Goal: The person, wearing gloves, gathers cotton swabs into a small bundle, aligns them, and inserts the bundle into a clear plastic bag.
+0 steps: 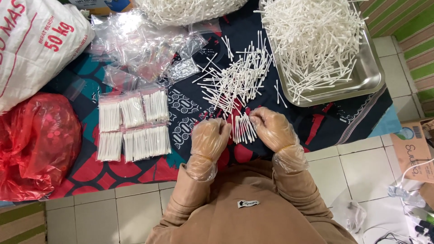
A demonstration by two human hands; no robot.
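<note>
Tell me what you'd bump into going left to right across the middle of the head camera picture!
Red bag → filled packets → left hand → bundle of swabs between the hands → right hand → cardboard box.

A red plastic bag (pixel 34 144) and a white woven sack (pixel 36 40) sit at the left of a patterned cloth (pixel 190 108) (a cardboard box (pixel 413 151) at right) on tiled floor (pixel 352 171).
</note>
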